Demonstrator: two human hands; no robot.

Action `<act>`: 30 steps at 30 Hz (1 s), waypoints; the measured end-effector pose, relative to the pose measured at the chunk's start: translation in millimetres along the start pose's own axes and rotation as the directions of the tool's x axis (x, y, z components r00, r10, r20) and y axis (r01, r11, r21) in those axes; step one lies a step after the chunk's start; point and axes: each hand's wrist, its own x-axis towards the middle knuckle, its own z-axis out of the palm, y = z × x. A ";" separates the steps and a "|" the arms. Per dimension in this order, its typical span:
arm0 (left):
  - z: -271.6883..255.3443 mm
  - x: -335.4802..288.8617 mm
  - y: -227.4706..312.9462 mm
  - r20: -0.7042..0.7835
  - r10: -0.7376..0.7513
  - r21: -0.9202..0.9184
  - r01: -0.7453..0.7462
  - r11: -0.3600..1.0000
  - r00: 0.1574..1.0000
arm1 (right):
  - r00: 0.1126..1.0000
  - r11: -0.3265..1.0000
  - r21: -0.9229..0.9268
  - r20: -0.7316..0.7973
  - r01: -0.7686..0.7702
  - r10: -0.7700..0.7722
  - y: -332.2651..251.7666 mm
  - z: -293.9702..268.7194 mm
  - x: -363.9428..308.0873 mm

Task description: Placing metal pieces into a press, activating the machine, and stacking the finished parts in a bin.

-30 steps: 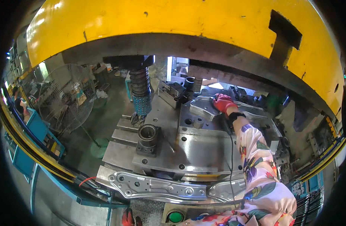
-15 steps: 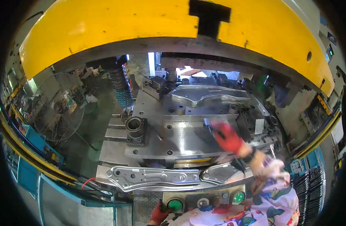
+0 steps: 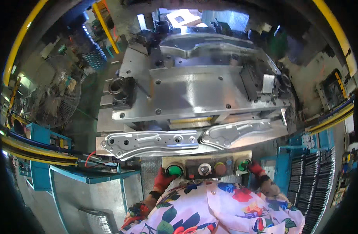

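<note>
Both my hands wear red gloves and rest at a control box [image 3: 192,160] in front of the press. My left hand [image 3: 162,180] lies against the left green button [image 3: 174,171], its fingers partly hidden and partly stretched toward it. At the right green button [image 3: 242,165], my right hand [image 3: 255,168] reaches in from the right with a finger stretched onto it. Beyond the box, a long stamped metal bracket [image 3: 148,143] and a shorter curved one [image 3: 229,134] lie side by side on the die's front ledge. Another stamped part [image 3: 206,45] sits at the back of the die.
The steel die plate [image 3: 190,87] fills the middle, with a round guide bushing [image 3: 118,87] at its left. A wire fan [image 3: 56,99] stands to the left. Stacked metal parts [image 3: 309,183] are at right, more [image 3: 95,220] at lower left. A blue-framed table [image 3: 89,179] is left.
My right hand has come back from over the die plate to the right green button. My left hand stays by the left button. The view has shifted, and the large yellow press beam has left it.
</note>
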 end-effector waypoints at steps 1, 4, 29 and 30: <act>0.5 -10.7 42.4 0.004 0.061 -0.055 -0.060 0.997 0.998 | 0.991 0.984 0.122 -0.011 -0.128 0.130 -18.3 0.3 -8.1; 1.9 -8.4 36.5 -0.058 0.048 0.132 -0.040 0.990 0.997 | 0.979 0.974 0.140 -0.068 -0.180 0.191 -40.1 -2.7 -15.0; 12.4 11.1 -10.9 0.031 0.125 -0.241 -0.114 0.964 0.992 | 0.990 0.952 -0.291 -0.126 -0.099 0.064 -66.1 -15.5 -7.8; 8.9 2.9 -10.5 -0.045 0.204 -0.191 -0.209 0.959 0.978 | 0.965 0.968 -0.237 -0.262 -0.087 0.023 -90.3 -9.1 -3.8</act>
